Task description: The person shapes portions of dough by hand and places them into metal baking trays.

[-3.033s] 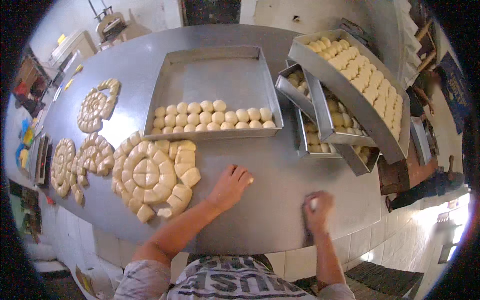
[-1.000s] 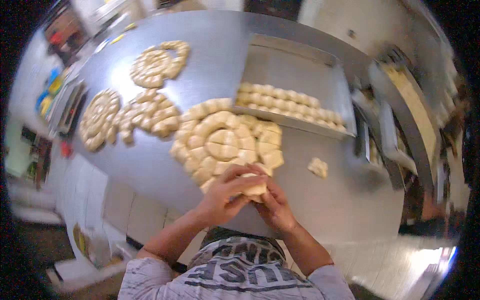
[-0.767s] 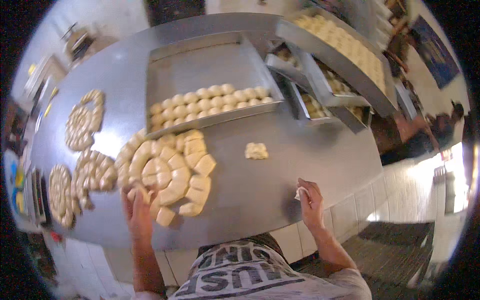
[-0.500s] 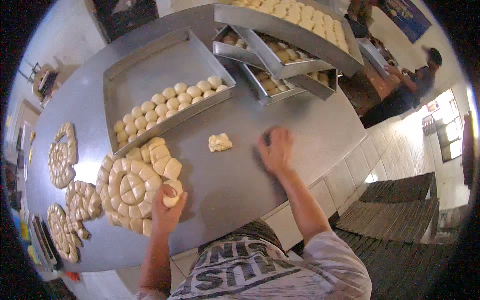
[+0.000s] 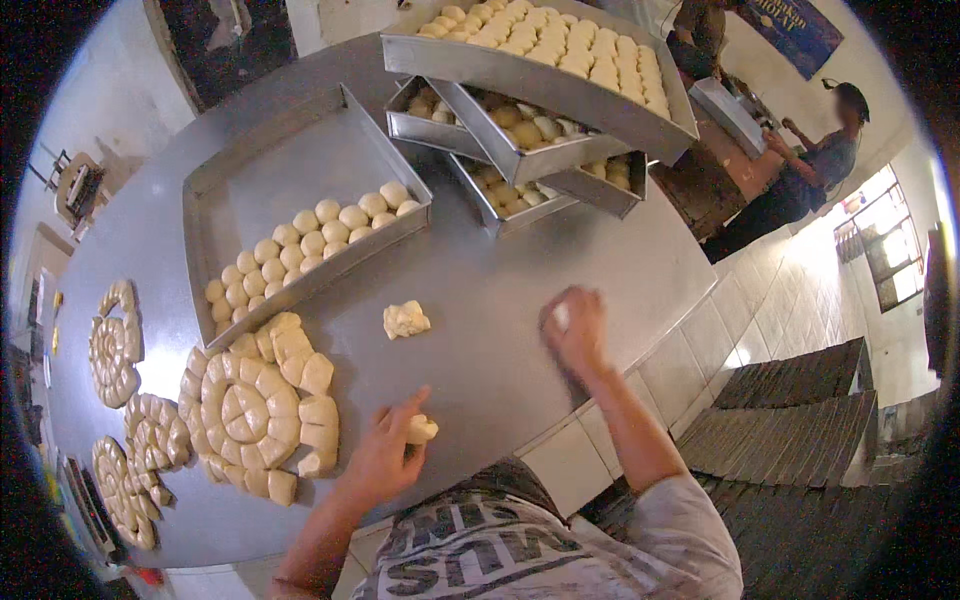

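My left hand [image 5: 383,458] is low over the steel table, index finger stretched and thumb apart. A small piece of dough [image 5: 423,430] sits at its fingertips, seemingly touching them. My right hand [image 5: 578,332], slightly blurred, is cupped on the table farther right, with a pale dough ball [image 5: 561,316] partly showing inside its curled fingers. Between and beyond both hands lies a lumpy piece of dough [image 5: 406,319]. Left of my left hand is a large spiral of cut dough pieces [image 5: 245,412], its segments pressed close together.
A metal tray [image 5: 330,268] with rows of dough balls stands beyond the spiral. Smaller dough spirals [image 5: 115,355] lie far left. Stacked trays [image 5: 540,150] of dough rise at the back. A person [image 5: 815,170] works at the upper right; dark slatted panels [image 5: 790,400] are at right.
My left hand has moved right from the spiral, carrying a dough piece to the bare table. My right hand stays at the right, now showing a pale ball inside. The view has shifted slightly.
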`<action>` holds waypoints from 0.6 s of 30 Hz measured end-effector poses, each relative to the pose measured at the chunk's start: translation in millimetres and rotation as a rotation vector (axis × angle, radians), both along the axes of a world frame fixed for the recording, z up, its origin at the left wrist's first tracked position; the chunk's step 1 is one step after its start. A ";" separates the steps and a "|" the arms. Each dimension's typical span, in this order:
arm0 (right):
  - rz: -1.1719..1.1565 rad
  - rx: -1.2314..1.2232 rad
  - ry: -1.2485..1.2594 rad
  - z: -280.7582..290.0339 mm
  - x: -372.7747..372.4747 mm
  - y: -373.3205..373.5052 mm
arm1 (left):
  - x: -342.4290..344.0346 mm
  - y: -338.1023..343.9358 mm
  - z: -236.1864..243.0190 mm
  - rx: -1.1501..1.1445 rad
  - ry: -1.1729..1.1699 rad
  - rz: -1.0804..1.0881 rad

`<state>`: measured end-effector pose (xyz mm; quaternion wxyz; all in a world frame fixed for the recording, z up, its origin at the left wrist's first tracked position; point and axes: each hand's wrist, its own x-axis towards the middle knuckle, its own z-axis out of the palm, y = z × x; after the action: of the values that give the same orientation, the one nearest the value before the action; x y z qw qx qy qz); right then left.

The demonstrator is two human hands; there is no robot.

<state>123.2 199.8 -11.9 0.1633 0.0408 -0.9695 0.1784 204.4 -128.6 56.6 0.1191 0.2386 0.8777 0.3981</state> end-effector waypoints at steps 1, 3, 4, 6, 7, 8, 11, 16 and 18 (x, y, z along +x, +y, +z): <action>-0.015 0.007 -0.009 3.4 -7.6 6.3 | -1.2 5.2 0.6 -0.134 0.174 -0.082; -0.193 -0.111 0.066 6.9 -26.5 0.5 | -0.9 15.5 14.1 -0.209 0.249 -0.040; -0.106 -0.154 0.074 16.8 -19.0 -20.0 | -3.4 14.3 20.2 -0.297 0.328 0.015; -0.051 -0.123 0.091 12.9 9.4 -19.7 | -8.4 -2.5 17.5 -0.223 0.327 0.089; -0.001 -0.085 0.079 12.0 20.5 -12.1 | -6.9 -12.9 12.0 -0.142 0.295 0.157; -0.067 -0.024 0.110 16.4 23.5 0.2 | -6.3 -25.0 5.7 -0.144 0.295 0.163; -0.148 -0.865 -0.549 71.6 24.5 -18.7 | -3.6 -42.8 0.4 0.078 -0.033 0.308; 0.689 -1.150 -0.799 92.2 58.4 -145.6 | 7.4 -10.6 47.9 0.270 0.309 0.056; 0.697 -1.248 -0.866 104.2 69.8 -165.9 | 12.2 -24.9 46.2 0.252 0.297 0.038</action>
<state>193.0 34.0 92.3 -0.2958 0.1682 -0.6016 0.7227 216.6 -153.5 102.8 -0.0498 0.2911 0.8333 0.4673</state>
